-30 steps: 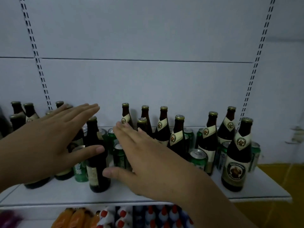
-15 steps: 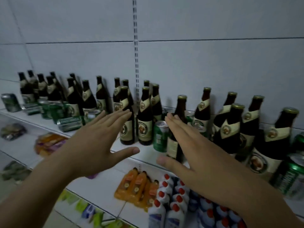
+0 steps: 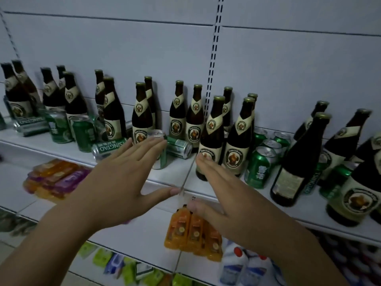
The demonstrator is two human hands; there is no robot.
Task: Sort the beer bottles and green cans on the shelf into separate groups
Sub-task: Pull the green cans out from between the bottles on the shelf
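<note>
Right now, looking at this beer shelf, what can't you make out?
Head view: upright green can, label partly covered by fingers of the left hand.
Green cans behind the front bottles: count unclear, bottles block them.
Bottle at the right edge: cut off by the frame.
Lower-shelf packets: too blurred to read.

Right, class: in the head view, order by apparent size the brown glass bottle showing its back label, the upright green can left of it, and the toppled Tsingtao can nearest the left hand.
Largest: dark brown glass bottle, back label showing.
Upright green metal can and toppled green Tsingtao can: look alike, so unranked.
</note>
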